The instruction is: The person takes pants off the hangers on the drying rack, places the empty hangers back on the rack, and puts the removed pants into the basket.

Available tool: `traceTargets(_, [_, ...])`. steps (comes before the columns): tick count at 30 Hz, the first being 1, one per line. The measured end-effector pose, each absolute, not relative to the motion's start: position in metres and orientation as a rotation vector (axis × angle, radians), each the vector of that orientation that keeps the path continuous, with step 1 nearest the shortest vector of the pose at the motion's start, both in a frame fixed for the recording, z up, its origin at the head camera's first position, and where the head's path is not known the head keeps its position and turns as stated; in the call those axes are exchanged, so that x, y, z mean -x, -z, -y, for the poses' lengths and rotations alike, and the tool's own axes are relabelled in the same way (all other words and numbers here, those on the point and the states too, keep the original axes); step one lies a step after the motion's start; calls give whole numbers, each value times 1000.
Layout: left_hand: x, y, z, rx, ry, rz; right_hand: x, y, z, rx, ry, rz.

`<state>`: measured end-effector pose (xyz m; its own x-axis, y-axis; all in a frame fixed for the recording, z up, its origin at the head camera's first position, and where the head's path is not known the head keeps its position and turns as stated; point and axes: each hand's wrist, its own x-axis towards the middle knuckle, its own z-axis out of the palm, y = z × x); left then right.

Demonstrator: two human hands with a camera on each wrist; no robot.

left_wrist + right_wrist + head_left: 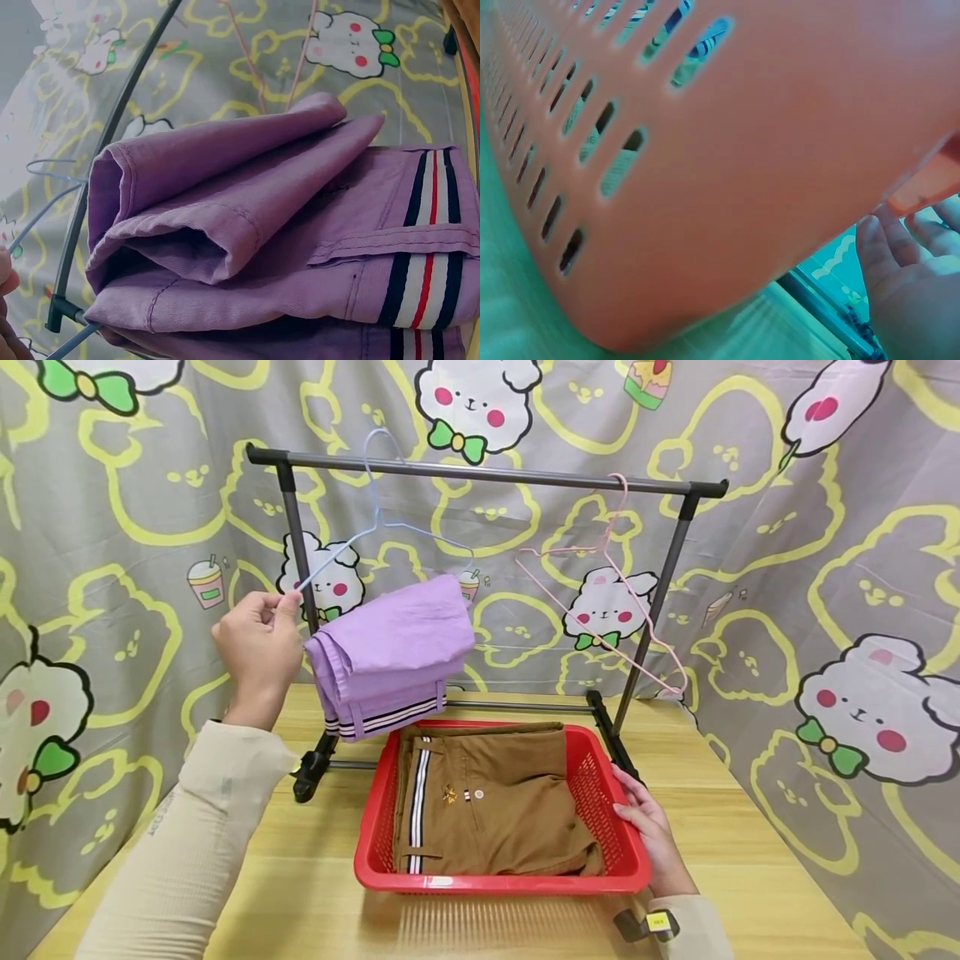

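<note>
My left hand pinches one end of a light blue hanger, whose hook reaches up over the rail. Folded purple trousers hang on this hanger; their striped waistband and leg openings face the left wrist camera. With my right hand I grip the right rim of a red plastic basket. Brown trousers lie folded inside it, a white and navy stripe along their left side. Up close in the right wrist view, the basket's slotted wall fills most of the picture, with the fingers at its rim.
A grey garment rack with black joints stands on the wooden table, behind the basket. From the rail's right part hangs a bare pink hanger. A patterned curtain encloses the table at the back and sides.
</note>
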<state>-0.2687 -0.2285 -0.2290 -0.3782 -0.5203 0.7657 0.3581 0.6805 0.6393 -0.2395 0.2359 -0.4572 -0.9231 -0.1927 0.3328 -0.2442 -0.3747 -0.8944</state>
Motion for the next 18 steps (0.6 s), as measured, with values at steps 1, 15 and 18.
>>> traceTargets(1, [268, 229, 228, -128, 936, 1720, 239, 457, -236, -599, -2499, 1744])
traceTargets(15, [263, 229, 222, -118, 947, 1716, 239, 431, -241, -330, -2243, 2087])
traceTargets(18, [260, 230, 221, -109, 960, 1717, 237, 423, -244, -345, -2217, 2055])
